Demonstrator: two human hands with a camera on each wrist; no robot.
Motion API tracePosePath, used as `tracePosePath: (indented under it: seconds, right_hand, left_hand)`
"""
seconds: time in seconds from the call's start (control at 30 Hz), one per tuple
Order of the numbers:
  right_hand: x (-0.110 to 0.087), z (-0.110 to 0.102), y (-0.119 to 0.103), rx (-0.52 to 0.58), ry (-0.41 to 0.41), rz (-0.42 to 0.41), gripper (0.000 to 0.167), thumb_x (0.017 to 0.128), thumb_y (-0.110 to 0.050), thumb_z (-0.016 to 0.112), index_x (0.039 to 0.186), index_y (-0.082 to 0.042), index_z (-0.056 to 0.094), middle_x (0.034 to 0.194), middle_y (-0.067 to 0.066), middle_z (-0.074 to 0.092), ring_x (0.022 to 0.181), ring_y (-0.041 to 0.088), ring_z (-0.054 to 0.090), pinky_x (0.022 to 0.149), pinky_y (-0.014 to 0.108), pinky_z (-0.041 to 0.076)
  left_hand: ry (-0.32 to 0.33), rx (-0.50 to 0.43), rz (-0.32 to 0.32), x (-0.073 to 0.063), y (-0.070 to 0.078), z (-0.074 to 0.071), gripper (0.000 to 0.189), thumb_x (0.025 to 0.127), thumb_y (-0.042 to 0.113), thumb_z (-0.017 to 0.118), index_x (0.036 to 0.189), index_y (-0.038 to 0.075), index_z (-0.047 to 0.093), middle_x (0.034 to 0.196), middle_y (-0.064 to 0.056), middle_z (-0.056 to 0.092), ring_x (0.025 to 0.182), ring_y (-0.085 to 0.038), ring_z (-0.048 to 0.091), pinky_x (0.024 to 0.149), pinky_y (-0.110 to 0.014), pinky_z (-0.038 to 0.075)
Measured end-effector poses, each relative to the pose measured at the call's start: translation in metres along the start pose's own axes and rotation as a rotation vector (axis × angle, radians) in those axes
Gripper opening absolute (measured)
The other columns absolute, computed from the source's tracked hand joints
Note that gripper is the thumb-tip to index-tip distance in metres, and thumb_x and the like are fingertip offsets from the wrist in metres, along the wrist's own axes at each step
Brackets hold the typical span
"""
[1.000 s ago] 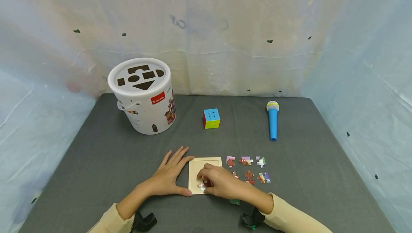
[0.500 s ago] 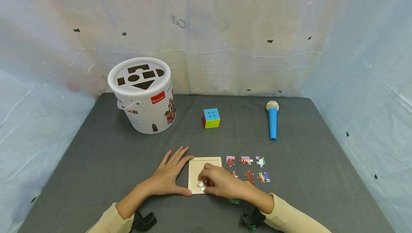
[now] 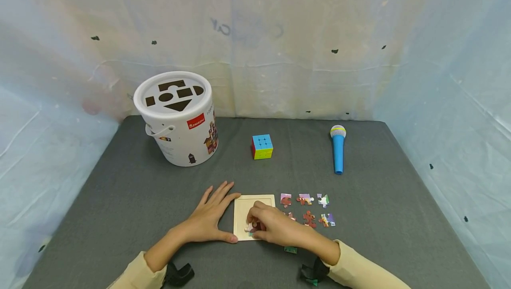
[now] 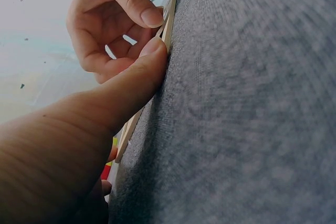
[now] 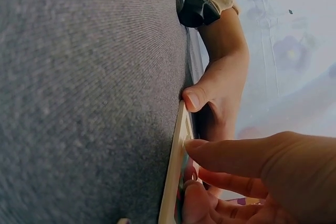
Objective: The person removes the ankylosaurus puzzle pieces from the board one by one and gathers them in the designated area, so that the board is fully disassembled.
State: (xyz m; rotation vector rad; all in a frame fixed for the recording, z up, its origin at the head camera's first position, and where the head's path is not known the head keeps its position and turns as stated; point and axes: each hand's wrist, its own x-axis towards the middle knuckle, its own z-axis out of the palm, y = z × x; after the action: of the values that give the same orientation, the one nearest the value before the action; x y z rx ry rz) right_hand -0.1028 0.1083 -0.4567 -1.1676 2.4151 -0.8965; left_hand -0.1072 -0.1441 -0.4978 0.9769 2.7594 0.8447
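Observation:
A light wooden puzzle tray point(image 3: 241, 211) lies flat on the grey cloth near the front. My left hand point(image 3: 205, 222) rests at its left side, fingers spread, with thumb and index finger touching the tray's edge. Over the tray's lower part, my right hand point(image 3: 275, 226) curls its fingers and pinches a small jigsaw piece point(image 3: 251, 229) with pink and green print. That hand covers much of the tray's right half. In the right wrist view, the right thumb point(image 5: 226, 156) is down at the tray's rim point(image 5: 170, 182), and printed pieces show partly beneath the fingers.
Several loose jigsaw pieces point(image 3: 309, 219) lie in rows right of the tray; a green one point(image 3: 290, 250) sits below the right wrist. Farther back stand a white bucket point(image 3: 179, 142) with a shape-cut lid and a puzzle cube point(image 3: 262, 147). A blue toy microphone point(image 3: 338, 153) lies at right.
The right hand's fingers have shifted very slightly to the right over the tray, and the piece's glare has faded so its colours show. The left hand and tray have stayed put.

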Motion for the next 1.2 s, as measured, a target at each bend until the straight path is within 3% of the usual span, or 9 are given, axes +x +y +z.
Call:
tracePosePath:
  seconds: [0.63,0.87,1.2]
  right_hand:
    - [0.0,0.001,0.004,0.024,0.004,-0.014,0.022,0.087,-0.007,0.077,0.101,-0.009,0.06,0.093,0.0,0.055,0.071,0.005,0.052,0.064,0.014,0.045]
    - [0.001,-0.001,0.007,0.037,-0.008,-0.015,0.024,0.087,-0.008,0.078,0.1,-0.011,0.058,0.09,-0.001,0.055,0.069,0.006,0.052,0.063,0.014,0.044]
    - [0.003,-0.007,0.016,0.168,-0.087,-0.011,0.025,0.089,-0.007,0.075,0.101,-0.011,0.053,0.081,-0.003,0.054,0.067,0.0,0.046,0.06,0.015,0.041]
  left_hand:
    - [-0.015,-0.004,-0.012,0.0,-0.002,0.001,0.113,0.068,0.074,0.076,0.155,0.015,0.035,0.165,-0.016,0.015,0.152,-0.033,0.006,0.116,-0.062,0.0]
    - [0.004,-0.003,0.002,0.0,-0.001,0.001,0.109,0.069,0.071,0.077,0.153,0.014,0.037,0.163,-0.018,0.019,0.151,-0.037,0.009,0.114,-0.067,0.003]
    - [0.009,-0.009,0.005,0.0,0.0,0.0,0.109,0.069,0.071,0.077,0.153,0.013,0.037,0.163,-0.018,0.02,0.151,-0.038,0.011,0.114,-0.067,0.003]
